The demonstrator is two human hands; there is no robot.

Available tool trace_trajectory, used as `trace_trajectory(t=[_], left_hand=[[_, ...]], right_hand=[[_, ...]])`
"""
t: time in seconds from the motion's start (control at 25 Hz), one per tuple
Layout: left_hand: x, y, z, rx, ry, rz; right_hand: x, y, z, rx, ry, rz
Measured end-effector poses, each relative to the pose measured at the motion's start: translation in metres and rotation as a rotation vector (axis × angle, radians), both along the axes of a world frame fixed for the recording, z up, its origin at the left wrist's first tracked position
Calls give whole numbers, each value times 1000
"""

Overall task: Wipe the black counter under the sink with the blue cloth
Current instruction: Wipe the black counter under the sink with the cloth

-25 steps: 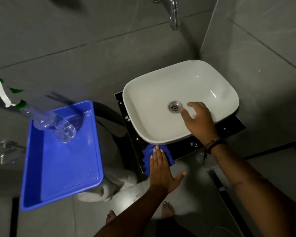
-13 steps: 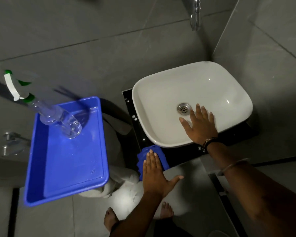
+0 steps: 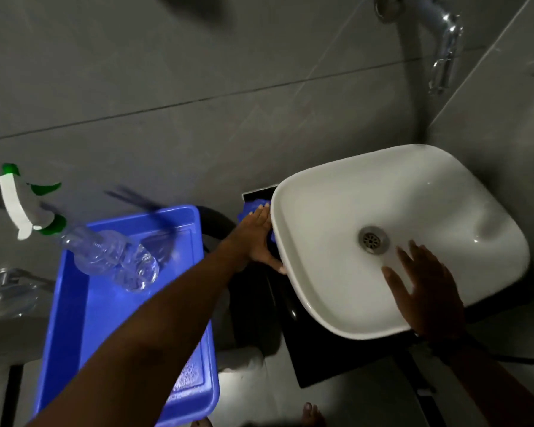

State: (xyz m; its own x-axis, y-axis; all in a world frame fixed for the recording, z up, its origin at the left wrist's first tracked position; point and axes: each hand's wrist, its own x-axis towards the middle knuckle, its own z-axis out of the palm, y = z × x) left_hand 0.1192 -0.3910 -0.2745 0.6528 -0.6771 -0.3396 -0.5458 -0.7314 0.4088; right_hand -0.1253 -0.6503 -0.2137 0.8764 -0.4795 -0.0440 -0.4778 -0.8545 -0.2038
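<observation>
A white basin (image 3: 336, 204) sits on the black counter (image 3: 293, 352), which shows along its left and front sides. My left hand (image 3: 256, 238) lies flat on the blue cloth (image 3: 253, 206) on the counter strip left of the basin, near the far corner. Only bits of cloth show past my fingers. My right hand (image 3: 426, 291) rests flat with fingers spread inside the basin, near its front rim and just right of the metal drain (image 3: 373, 239).
A blue plastic tray (image 3: 74, 334) stands left of the counter, with a clear spray bottle (image 3: 84, 245) with a green and white trigger lying over its far end. A chrome tap (image 3: 444, 35) juts from the grey tiled wall above the basin. Bare toes (image 3: 312, 414) show at the bottom.
My left hand has slid the blue cloth from the counter's front edge around to the strip left of the basin, toward the wall. My right hand stays in the basin.
</observation>
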Motion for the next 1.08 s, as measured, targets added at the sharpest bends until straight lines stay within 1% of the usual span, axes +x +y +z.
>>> trace_trajectory(t=[0.08,0.16,0.28,0.44,0.52,0.72,0.84,0.92,1.0,1.08], left_hand=[[43,-9,-2,60,-28,-46],[58,-13,-11,72,-73,-90],[52,-11,-21,23,-80,-78],[25,6,-16,-11,-22,-27],[-10,15,-15,-32,-8,-20],[-133,24,-13,-155,52,69],[-205,17,-11,-141,79,119],[-250,6,-8,-96,105,115],[-286,-7,-1,-81,144,111],[-306,-18,11,-105,190,170]], right_hand=[[1,0,-1,12,4,-12],[2,0,1,13,-3,-6],[3,1,7,33,0,-20],[4,2,12,42,25,-8],[4,2,14,47,28,-2],[2,3,13,58,3,-10],[0,1,12,38,-56,34],[0,3,13,20,-94,58],[-2,8,18,21,-200,60],[-15,17,25,136,-353,52]])
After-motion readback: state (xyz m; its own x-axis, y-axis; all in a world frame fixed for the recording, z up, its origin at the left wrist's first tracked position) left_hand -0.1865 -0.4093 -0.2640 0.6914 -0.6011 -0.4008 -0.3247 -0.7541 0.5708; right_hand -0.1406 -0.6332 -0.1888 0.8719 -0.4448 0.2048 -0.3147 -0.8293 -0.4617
